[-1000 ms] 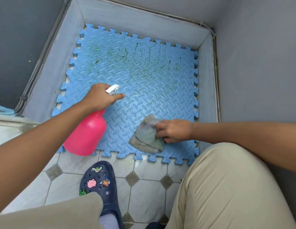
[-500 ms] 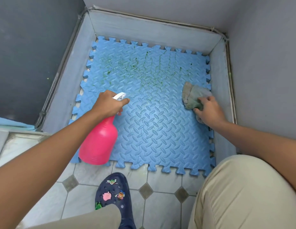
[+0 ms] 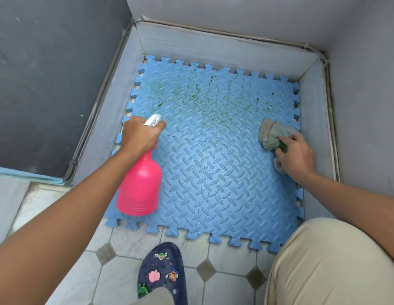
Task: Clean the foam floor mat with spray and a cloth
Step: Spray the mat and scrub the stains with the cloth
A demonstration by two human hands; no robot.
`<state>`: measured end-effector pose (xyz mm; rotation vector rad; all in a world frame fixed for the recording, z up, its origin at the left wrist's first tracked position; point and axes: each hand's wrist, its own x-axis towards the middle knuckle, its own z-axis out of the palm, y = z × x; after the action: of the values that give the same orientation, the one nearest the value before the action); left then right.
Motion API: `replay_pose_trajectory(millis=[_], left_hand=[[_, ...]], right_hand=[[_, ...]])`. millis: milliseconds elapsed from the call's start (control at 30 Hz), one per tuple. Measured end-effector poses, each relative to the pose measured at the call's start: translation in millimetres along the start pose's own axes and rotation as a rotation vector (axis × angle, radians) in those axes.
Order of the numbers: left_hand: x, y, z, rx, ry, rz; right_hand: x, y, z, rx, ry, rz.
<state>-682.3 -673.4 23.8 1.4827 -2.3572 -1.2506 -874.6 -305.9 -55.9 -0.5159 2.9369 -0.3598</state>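
Fingers (image 3: 289, 139) pinch nubby cloth (image 3: 269, 132) on ridged foam mat (image 3: 213, 183).

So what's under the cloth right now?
The cloth lies on the blue foam mat by its right edge, the right hand gripping it. Whether the green stains reach beneath it is hidden by the cloth itself.

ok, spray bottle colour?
Pink spray bottle body, white nozzle; head view, held in the left hand.

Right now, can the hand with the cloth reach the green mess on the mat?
Probably yes. The right hand holds the cloth on the foam mat just beside the green stains, and only bare mat lies between them.
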Motion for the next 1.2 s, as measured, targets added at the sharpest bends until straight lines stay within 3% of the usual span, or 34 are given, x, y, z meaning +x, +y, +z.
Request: replay_pose_trajectory(millis=[100,267,500,700,900,1000,1133,1200], left_hand=[[5,0,-7,-0.065,-0.025,-0.007],[6,-3,-18,-0.026,0.07,-0.04],[15,-21,-47,-0.017,0.158,-0.033],[9,-27,-54,-0.185,0.12,-0.06],[1,-5,-33,-0.111,-0.029,0.016],[-6,-3,-28,-0.075,-0.051,0.056],[-7,-6,-31,-0.062,-0.019,0.086],[-6,-9,-34,-0.049,0.0,0.089]], right_hand=[[12,-18,0,0.03,0.009,0.038],[40,-64,2,0.042,-0.03,0.059],[78,-177,18,-0.029,-0.106,-0.05],[45,-276,45,-0.101,-0.262,-0.515],[19,-202,24,-0.156,-0.398,-0.865],[43,-148,1,-0.176,-0.403,-0.766],[79,-106,-5,-0.088,-0.23,-0.353],[68,-121,2,-0.063,-0.23,-0.352]])
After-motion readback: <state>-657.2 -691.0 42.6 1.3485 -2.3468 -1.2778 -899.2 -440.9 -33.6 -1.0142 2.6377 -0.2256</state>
